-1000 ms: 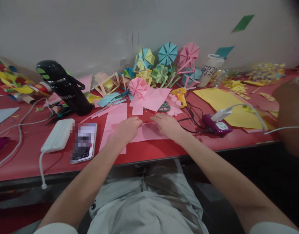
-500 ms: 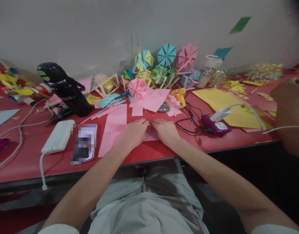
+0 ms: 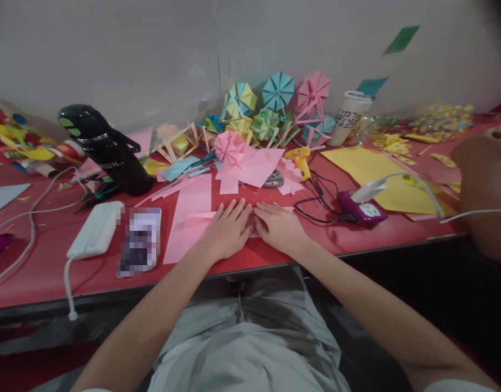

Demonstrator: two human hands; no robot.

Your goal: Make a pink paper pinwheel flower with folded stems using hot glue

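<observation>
My left hand (image 3: 229,228) lies flat with its fingers spread, pressing on a folded pink paper (image 3: 198,218). Beside it, my right hand (image 3: 280,226) rests palm down on the same paper, fingers fairly straight and close together. The two hands nearly touch and hide most of the fold. A larger pink sheet (image 3: 179,242) lies on the table to the left, partly under my left forearm. Just beyond my fingers is a pink paper rosette (image 3: 229,148) among loose pink pieces (image 3: 258,167).
Folded paper umbrellas (image 3: 278,91) lean at the wall. A yellow glue gun (image 3: 301,163), scissors (image 3: 275,178) and a purple power socket (image 3: 362,209) lie to the right. A black bottle (image 3: 120,160), a power bank (image 3: 96,230) and a phone (image 3: 140,242) stand left. Another person's arm (image 3: 483,190) is far right.
My left hand has flattened, its fingers spreading from a curled pose. The pink paper under the hands now lies folded narrower toward the far side. My right hand has shifted slightly.
</observation>
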